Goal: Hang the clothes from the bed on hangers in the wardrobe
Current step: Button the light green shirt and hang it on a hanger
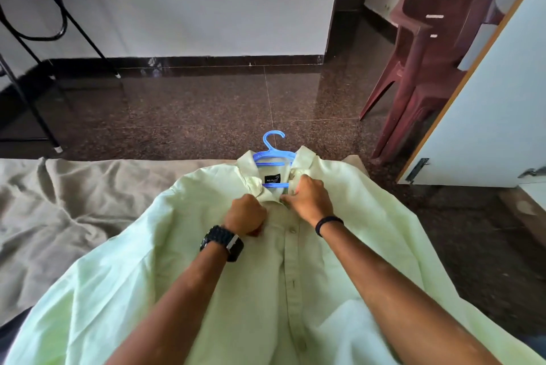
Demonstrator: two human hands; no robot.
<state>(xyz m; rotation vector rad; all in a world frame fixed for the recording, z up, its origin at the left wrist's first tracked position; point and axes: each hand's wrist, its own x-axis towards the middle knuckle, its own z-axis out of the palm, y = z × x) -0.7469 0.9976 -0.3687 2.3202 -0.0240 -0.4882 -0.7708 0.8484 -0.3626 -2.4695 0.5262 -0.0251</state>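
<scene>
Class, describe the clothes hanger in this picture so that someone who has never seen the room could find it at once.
Start at the bed with its beige sheet, then find the pale green shirt spread on it. At the shirt's collar, just beyond the two hands, a hanger pokes out. It is the only bright blue thing there.
</scene>
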